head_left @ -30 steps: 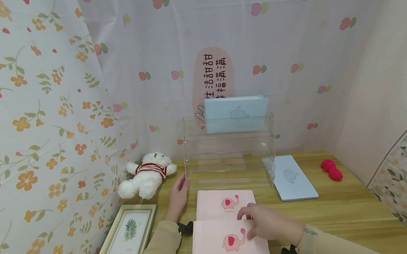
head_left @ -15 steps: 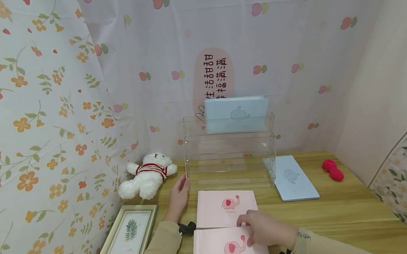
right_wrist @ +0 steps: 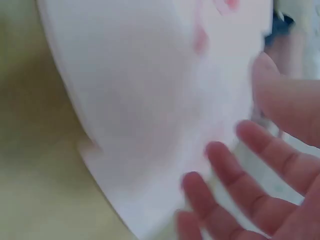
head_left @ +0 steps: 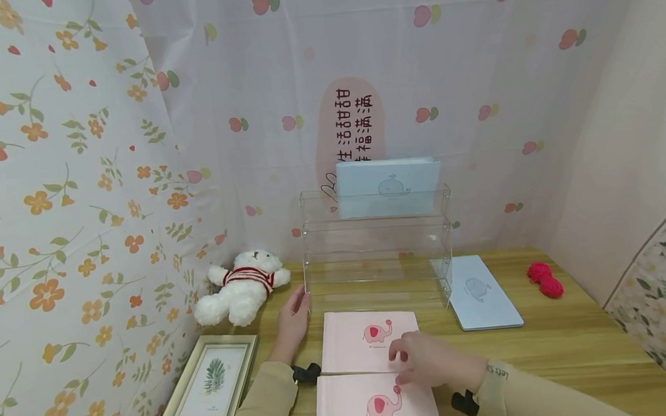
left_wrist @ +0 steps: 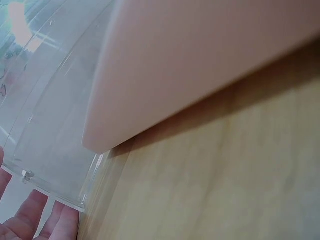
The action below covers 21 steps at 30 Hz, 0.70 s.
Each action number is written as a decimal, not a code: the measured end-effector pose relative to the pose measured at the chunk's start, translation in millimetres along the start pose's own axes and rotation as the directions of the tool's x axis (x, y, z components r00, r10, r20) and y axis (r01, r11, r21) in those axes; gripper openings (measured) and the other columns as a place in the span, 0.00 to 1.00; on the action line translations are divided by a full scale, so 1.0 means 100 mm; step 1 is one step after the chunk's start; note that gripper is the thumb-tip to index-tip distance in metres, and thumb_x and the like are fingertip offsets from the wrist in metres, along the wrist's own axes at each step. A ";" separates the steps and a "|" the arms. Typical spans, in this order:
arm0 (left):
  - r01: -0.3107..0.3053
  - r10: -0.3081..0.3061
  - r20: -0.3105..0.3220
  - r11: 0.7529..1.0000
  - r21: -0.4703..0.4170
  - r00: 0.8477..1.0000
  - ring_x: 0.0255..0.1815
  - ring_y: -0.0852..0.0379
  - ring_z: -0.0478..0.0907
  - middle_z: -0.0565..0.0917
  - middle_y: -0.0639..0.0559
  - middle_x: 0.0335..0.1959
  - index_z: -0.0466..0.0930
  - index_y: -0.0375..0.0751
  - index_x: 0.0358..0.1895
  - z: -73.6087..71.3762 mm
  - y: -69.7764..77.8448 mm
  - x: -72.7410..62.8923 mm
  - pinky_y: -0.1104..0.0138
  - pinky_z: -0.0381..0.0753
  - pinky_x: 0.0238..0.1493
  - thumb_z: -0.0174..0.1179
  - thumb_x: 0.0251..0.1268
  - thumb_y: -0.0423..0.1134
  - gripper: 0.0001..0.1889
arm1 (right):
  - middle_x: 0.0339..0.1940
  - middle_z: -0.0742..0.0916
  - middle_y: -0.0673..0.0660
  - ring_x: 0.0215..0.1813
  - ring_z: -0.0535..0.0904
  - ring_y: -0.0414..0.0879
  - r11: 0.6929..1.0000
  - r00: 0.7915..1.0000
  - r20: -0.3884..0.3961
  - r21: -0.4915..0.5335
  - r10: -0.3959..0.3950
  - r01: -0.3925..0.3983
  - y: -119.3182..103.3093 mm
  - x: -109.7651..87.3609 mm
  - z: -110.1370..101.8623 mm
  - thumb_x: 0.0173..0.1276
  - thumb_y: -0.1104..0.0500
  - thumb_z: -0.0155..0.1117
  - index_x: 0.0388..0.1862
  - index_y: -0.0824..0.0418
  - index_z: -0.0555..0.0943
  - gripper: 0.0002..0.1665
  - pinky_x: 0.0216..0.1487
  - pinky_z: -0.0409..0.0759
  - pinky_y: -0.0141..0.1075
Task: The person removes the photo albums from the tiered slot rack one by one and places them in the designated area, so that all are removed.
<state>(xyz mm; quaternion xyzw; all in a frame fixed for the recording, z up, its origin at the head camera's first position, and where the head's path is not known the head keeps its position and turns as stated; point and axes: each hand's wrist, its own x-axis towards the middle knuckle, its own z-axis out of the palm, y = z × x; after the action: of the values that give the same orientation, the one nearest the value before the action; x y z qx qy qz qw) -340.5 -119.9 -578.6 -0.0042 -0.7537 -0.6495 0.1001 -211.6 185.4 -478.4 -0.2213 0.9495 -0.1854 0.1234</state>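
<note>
My left hand touches the left side of a clear acrylic tiered rack, its fingertips against the side panel. A pink book with an elephant on its cover lies in front of the rack. A second pink elephant book lies nearer, its far edge by the first one's near edge and its near part out of view. My right hand is over the right side of both books, fingers loosely bent and apart, holding nothing. Whether its fingertips touch a cover I cannot tell.
A pale blue whale book stands in the rack's top tier. Another blue whale book lies right of the rack. Red yarn is farther right. A white teddy bear and a framed leaf picture are at left.
The near pink book has slid toward me, uncovering more of the far one. My right hand came back with it, then lifted slightly away. My left hand stays at the rack.
</note>
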 end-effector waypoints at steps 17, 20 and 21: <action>-0.009 0.009 0.012 1.000 -0.001 1.000 0.74 0.37 0.81 0.83 0.36 0.74 0.77 0.41 0.79 -0.01 -0.04 0.00 0.43 0.80 0.77 0.58 0.88 0.47 0.25 | 0.60 0.83 0.69 0.56 0.81 0.65 0.996 0.685 -0.724 -0.070 -0.083 0.047 0.11 0.44 -1.92 0.79 0.55 0.73 0.64 0.66 0.84 0.23 0.60 0.84 0.62; -0.012 0.012 0.012 1.000 0.006 1.000 0.75 0.37 0.80 0.82 0.36 0.75 0.77 0.41 0.79 -0.01 -0.04 0.01 0.42 0.79 0.77 0.58 0.88 0.47 0.26 | 0.64 0.81 0.71 0.62 0.78 0.68 0.998 0.653 -0.754 -0.052 -0.066 0.041 0.14 0.50 -2.11 0.79 0.56 0.73 0.67 0.67 0.82 0.24 0.66 0.81 0.66; -0.014 0.014 0.012 1.000 0.006 1.000 0.76 0.36 0.80 0.82 0.36 0.75 0.77 0.41 0.79 -0.02 -0.03 0.01 0.42 0.79 0.78 0.58 0.88 0.47 0.26 | 0.65 0.80 0.72 0.63 0.77 0.69 0.998 0.643 -0.764 -0.051 -0.064 0.039 0.15 0.52 -2.17 0.79 0.56 0.73 0.67 0.67 0.81 0.25 0.67 0.80 0.67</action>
<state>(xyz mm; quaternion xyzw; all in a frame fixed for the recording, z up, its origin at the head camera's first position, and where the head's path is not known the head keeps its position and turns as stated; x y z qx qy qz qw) -341.7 -122.3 -581.4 -0.0128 -0.7561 -0.6466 0.1001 -331.5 237.8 -296.7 -0.1512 0.9088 -0.2509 -0.2972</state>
